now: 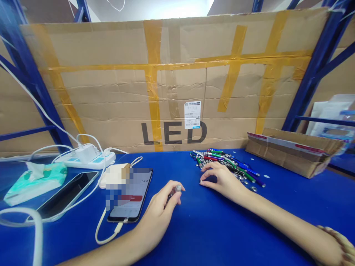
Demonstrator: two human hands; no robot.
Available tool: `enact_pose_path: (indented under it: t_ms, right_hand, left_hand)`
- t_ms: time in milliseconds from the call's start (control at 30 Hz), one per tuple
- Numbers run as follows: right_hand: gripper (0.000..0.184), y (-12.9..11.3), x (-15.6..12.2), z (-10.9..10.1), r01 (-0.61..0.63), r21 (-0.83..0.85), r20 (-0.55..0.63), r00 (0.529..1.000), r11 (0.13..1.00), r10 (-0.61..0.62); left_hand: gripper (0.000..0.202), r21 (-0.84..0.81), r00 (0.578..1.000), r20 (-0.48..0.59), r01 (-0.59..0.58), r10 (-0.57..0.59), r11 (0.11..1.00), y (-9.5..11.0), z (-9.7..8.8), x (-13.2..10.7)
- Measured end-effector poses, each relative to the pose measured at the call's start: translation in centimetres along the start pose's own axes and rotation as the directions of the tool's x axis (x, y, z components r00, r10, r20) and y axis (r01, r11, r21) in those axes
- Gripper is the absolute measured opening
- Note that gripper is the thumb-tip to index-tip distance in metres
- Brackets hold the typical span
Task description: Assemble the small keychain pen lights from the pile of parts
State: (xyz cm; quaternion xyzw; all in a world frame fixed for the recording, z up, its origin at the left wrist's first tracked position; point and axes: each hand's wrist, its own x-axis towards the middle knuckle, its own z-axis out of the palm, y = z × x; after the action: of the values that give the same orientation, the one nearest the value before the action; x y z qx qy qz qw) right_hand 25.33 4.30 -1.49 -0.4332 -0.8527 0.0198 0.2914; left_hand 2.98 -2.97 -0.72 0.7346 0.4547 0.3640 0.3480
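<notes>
My left hand [163,210] is closed round a small tube with a silver end [178,188], which points up between thumb and fingers; most of the tube is hidden in the grip. To its right, my right hand [217,177] is curled just in front of a loose pile of slim coloured metal tubes [222,158] in green, blue, red, purple and black. Its thumb and a fingertip come together over a tiny silvery bit [201,181], too small to name. Small silver rings or caps [253,188] lie by the pile's near edge.
On the left lie a lit phone [133,207] on a charging cable, a second phone [66,194], a tissue pack [36,181] and a power strip [102,159]. An open cardboard tray [288,151] stands back right. A large cardboard sheet [111,103] walls off the blue table's back.
</notes>
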Motion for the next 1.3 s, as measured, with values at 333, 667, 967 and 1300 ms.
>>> enact_pose_path:
  t_ms: [333,667,967,1300]
  right_hand:
    - [0.010,-5.0,-1.1,-1.1,0.462,0.035,-0.360,0.833,0.886,-0.420]
    - [0.009,-5.5,-1.6,-0.3,0.514,0.117,-0.358,0.820,0.850,-0.447]
    - [0.007,-5.9,-1.7,-0.2,0.500,0.211,-0.280,0.854,0.840,-0.438]
    - [0.017,-5.9,-1.4,-0.8,0.371,0.225,-0.190,0.924,0.901,-0.333]
  left_hand:
    - [0.015,0.035,0.996,0.064,-0.063,0.061,0.997,0.0,0.1,0.1]
    - [0.018,0.054,0.985,0.128,-0.124,0.116,0.991,0.3,0.2,0.2]
    - [0.018,0.018,0.988,0.123,-0.097,0.094,0.995,0.1,0.2,0.2]
    - [0.021,-0.022,0.994,0.106,-0.033,0.035,0.999,0.2,0.1,0.2]
